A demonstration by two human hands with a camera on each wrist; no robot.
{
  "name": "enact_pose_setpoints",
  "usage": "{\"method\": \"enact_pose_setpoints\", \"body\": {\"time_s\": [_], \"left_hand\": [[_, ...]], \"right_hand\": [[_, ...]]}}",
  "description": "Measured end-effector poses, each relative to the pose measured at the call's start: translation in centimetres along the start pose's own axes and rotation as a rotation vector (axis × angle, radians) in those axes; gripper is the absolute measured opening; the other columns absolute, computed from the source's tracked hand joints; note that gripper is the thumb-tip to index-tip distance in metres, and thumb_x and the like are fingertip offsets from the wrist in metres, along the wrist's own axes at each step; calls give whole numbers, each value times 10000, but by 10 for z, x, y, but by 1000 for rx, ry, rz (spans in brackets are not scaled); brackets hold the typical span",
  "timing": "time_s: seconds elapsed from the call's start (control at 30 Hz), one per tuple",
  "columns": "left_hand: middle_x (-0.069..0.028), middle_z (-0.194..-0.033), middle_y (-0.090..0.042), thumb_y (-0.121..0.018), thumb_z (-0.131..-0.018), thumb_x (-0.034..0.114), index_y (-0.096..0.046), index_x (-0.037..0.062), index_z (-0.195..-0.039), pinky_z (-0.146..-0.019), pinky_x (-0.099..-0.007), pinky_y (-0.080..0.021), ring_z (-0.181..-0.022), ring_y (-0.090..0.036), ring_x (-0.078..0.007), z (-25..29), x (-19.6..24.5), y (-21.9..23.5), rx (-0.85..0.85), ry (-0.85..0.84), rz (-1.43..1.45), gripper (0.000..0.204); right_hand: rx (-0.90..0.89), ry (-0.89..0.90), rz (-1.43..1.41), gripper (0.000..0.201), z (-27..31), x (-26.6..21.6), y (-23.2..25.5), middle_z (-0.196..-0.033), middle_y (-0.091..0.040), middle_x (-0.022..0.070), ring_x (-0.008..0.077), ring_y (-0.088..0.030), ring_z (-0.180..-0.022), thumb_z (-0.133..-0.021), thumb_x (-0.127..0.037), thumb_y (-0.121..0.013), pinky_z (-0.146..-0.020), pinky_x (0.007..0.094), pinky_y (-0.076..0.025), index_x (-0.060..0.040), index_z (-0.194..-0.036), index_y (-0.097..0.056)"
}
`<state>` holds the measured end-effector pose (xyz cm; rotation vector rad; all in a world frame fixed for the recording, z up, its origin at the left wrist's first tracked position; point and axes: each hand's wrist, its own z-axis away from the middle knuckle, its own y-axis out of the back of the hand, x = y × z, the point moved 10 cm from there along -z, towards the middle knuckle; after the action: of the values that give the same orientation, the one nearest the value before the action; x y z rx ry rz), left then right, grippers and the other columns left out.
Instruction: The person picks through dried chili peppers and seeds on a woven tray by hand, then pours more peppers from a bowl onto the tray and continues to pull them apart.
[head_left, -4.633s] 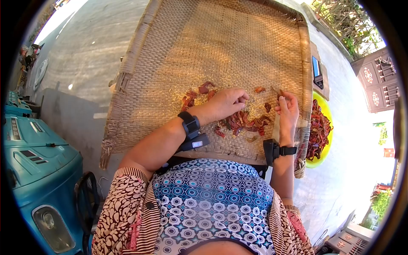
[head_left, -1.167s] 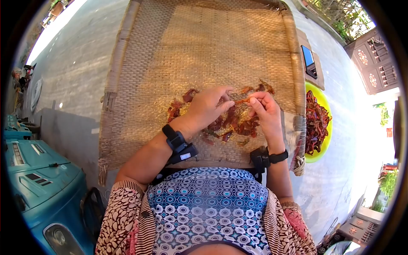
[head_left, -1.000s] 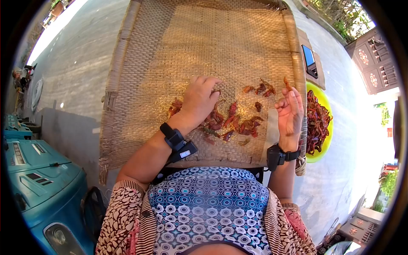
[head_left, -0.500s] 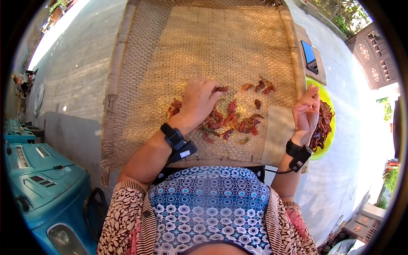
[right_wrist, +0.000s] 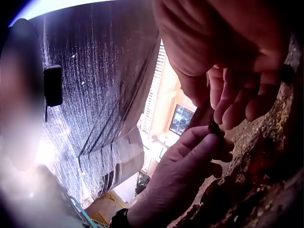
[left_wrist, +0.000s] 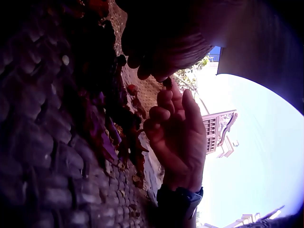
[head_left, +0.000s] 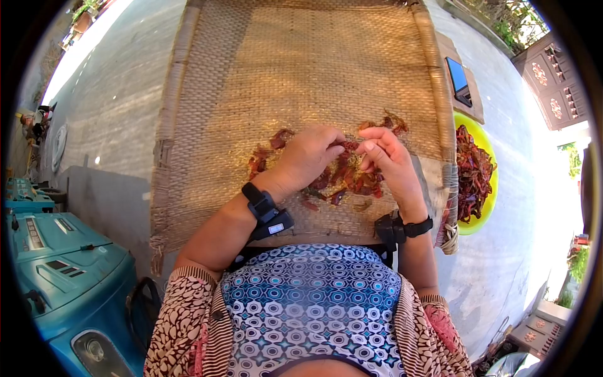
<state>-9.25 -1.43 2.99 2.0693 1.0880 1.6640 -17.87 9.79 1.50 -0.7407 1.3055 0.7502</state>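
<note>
Between the two hands, in the head view, lies a dried red chili pepper (head_left: 350, 145). My left hand (head_left: 309, 156) pinches one end of it with thumb and fingertips. From the other side my right hand (head_left: 396, 166) pinches the opposite end. Under the hands, broken dried chilies (head_left: 359, 183) and yellow seeds are scattered on a woven mat (head_left: 301, 69). The right wrist view shows the left hand (right_wrist: 183, 166) below the right hand (right_wrist: 223, 52), the pepper running between them.
A yellow basin (head_left: 490, 195) heaped with dried chilies stands right of the mat. Beyond it a phone (head_left: 459, 80) lies on a board. A small chili pile (head_left: 392, 122) sits at the mat's right. A teal vehicle (head_left: 69, 264) stands at left.
My right hand went out over the yellow basin with a chili piece and came back to the left hand. The left hand picked up a chili from the mat and now holds it toward the right.
</note>
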Motion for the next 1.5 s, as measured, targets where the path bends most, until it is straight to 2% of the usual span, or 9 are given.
{"method": "enact_pose_setpoints", "body": {"time_s": [0.17, 0.23, 0.33, 0.53, 0.63, 0.83, 1.33, 1.43, 1.5], "left_hand": [[-106, -868, -625, -700, -829, 102, -586, 55, -955, -688, -363, -519, -815, -636, -271, 2, 4, -1, 2, -26, 97, 176], [-112, -827, -633, -701, -809, 134, -583, 69, -915, -658, -388, -509, -780, -632, -302, 3, 4, 2, 47, -42, 119, 172], [-101, -872, -620, -707, -839, 107, -587, 50, -974, -684, -331, -529, -807, -649, -240, 2, 8, 2, 11, -50, 37, 189], [-82, -876, -618, -695, -861, 116, -591, 45, -974, -688, -297, -522, -813, -643, -177, 3, -3, -1, -41, 129, 209, 169], [-75, -870, -626, -695, -865, 118, -594, 40, -974, -682, -290, -520, -793, -642, -155, 2, -2, 0, -34, 119, 229, 168], [-84, -827, -663, -688, -872, 155, -593, 36, -958, -661, -312, -520, -741, -656, -184, 3, -6, -7, -99, 153, 182, 175], [-105, -848, -665, -675, -874, 169, -590, 48, -969, -668, -330, -515, -781, -663, -228, 2, -4, -11, -124, 111, 100, 175], [-122, -853, -662, -662, -860, 212, -586, 69, -957, -670, -389, -511, -804, -658, -298, 3, -2, -9, -97, 99, 172, 189], [-122, -861, -661, -660, -860, 199, -580, 70, -960, -669, -391, -512, -805, -658, -298, 4, -4, -8, -71, 74, 173, 182]], "right_hand": [[53, 48, 288, 232, -2, 14, -24, -913, -653, 37, 77, -579, -756, -937, -137, -622, -644, 228, -480, -15, -1126, -568], [59, 63, 200, 191, -2, 16, -23, -861, -632, 21, 66, -565, -730, -934, -137, -626, -620, 218, -473, -15, -1072, -579], [37, 37, 119, 157, -2, 16, -22, -831, -614, 8, 60, -554, -712, -935, -132, -625, -617, 211, -468, -19, -1037, -583], [7, 15, 34, 128, -3, 20, -20, -817, -607, -2, 57, -551, -696, -938, -138, -626, -615, 203, -458, -30, -997, -590], [16, 33, 53, 126, -1, 14, -18, -814, -610, -1, 57, -554, -685, -939, -139, -626, -610, 196, -450, -29, -989, -591], [13, 35, 84, 128, -1, 15, -18, -801, -616, 4, 58, -556, -671, -938, -139, -627, -601, 187, -441, -24, -979, -590], [-20, -51, -26, 172, 0, 30, -12, -793, -600, 1, 66, -559, -658, -971, -229, -582, -595, 190, -455, -57, -977, -590], [-21, -56, -42, 180, 1, 28, -12, -794, -600, -5, 62, -557, -662, -974, -240, -579, -597, 187, -454, -60, -980, -595], [-26, -45, -31, 186, 0, 27, -13, -794, -601, -8, 60, -556, -666, -975, -244, -577, -601, 188, -455, -60, -984, -598]]}}
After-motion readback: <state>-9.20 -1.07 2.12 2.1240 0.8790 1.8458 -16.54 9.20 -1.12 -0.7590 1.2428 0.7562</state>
